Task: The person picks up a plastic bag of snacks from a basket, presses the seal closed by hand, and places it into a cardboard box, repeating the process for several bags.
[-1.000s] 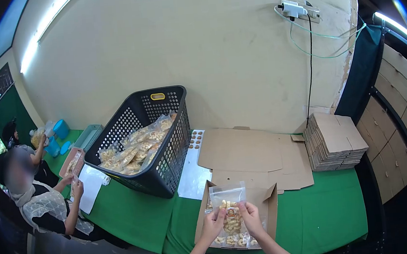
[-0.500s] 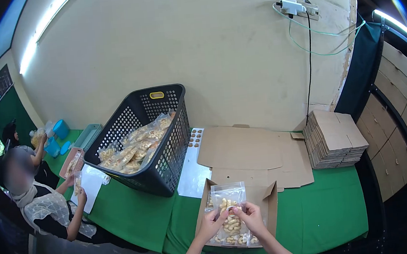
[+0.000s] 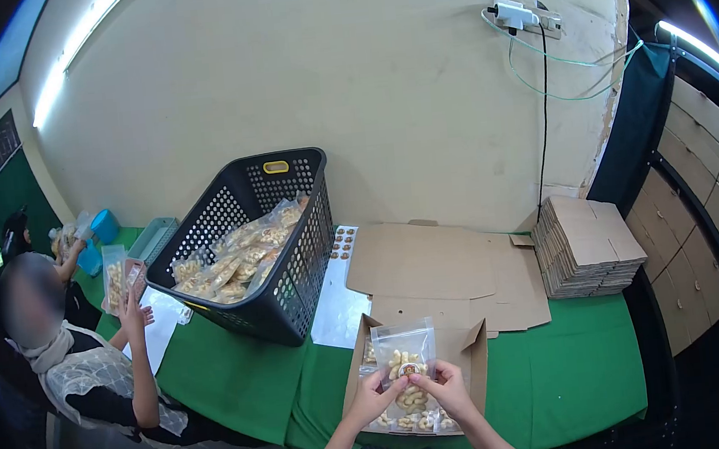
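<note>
A clear pouch of pale, curved nuts (image 3: 407,359) is held upright between my two hands, above an open cardboard box (image 3: 477,368). My left hand (image 3: 375,397) grips the pouch's left side, its thumb by the round sticker (image 3: 409,370) on the front. On the right side, my right hand (image 3: 445,390) pinches the same pouch, with the thumb close to the other one. More filled pouches (image 3: 428,422) lie inside the box, partly hidden by my hands and the held pouch.
A black basket (image 3: 298,302) full of pouches stands left of the box. Behind are a sticker sheet (image 3: 340,299), flat cardboard (image 3: 431,261) and stacked cartons (image 3: 592,243). At left, a co-worker (image 3: 91,376) holds a pouch; another person (image 3: 17,237) is beyond.
My hands hold the same pouch in nearly the same place, and the sticker shows more fully between my thumbs. The nearer co-worker has raised a pouch up and to the left.
</note>
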Demonstrator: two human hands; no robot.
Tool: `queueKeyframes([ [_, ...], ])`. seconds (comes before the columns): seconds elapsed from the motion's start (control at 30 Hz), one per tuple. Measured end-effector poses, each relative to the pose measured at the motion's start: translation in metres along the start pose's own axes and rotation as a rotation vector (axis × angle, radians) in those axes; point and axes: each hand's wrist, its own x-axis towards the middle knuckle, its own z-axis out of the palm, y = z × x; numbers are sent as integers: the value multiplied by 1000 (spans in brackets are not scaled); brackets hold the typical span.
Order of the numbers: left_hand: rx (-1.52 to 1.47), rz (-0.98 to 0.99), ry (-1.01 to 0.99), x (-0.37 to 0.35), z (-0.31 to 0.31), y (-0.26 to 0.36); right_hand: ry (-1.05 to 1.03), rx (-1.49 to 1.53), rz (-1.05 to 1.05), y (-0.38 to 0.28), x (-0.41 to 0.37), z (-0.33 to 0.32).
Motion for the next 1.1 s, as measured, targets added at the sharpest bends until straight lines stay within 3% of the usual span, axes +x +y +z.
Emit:
queueKeyframes([
  [0.2,-44,-34,-53,3,-10,-17,3,32,-46,8,0,2],
  [0.3,-247,131,187,13,0,-19,36,65,-51,1,-5,9],
  [0.4,-210,113,263,22,-1,-2,-7,12,-5,-3,-10,10],
  [0.6,-231,28,213,21,8,9,29,82,-144,-10,1,8],
  [0.7,-177,44,150,16,18,6,73,121,-148,-30,6,10],
  [0.83,-55,73,252,19,19,3,113,58,-187,-25,17,14],
  [0.93,222,261,385,25,18,19,159,12,-206,-21,18,22],
  [1.1,215,371,501,42,14,16,215,31,-322,-20,18,39],
])
